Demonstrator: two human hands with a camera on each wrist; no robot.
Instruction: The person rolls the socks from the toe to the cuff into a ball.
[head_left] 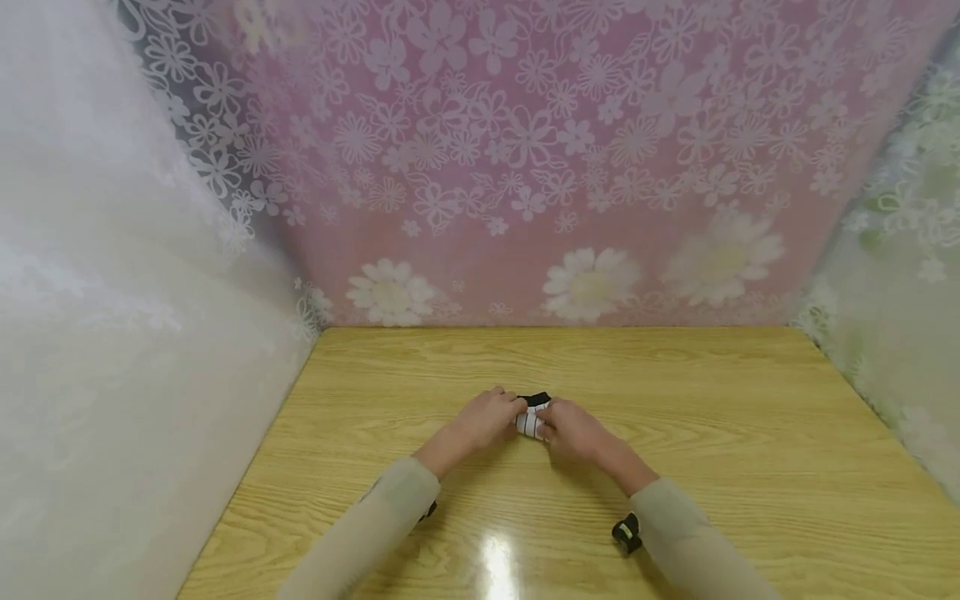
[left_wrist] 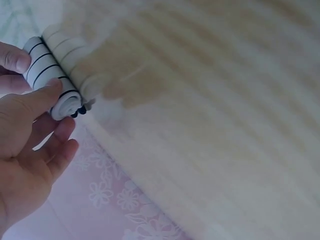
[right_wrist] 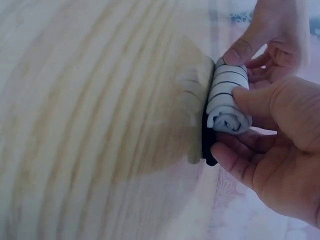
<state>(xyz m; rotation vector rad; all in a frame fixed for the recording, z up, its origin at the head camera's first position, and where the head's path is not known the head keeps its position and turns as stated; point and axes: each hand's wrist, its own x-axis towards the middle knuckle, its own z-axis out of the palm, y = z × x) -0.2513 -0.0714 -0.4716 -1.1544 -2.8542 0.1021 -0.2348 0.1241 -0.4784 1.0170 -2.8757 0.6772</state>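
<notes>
A white sock with thin black stripes lies partly rolled up near the middle of the table, between both hands. Its black part stays flat on the far side of the roll. My left hand pinches one end of the roll, thumb on top and fingers curled beneath. At the other end my right hand grips it the same way. The spiral end of the roll shows in the right wrist view. Seen from the left wrist, the sock rests against the tabletop.
Wood-grain tabletop spreads around the hands. A pink flowered sheet rises at the back edge, with pale sheets on the left side and flowered ones on the right. A black wrist device sits by the right sleeve.
</notes>
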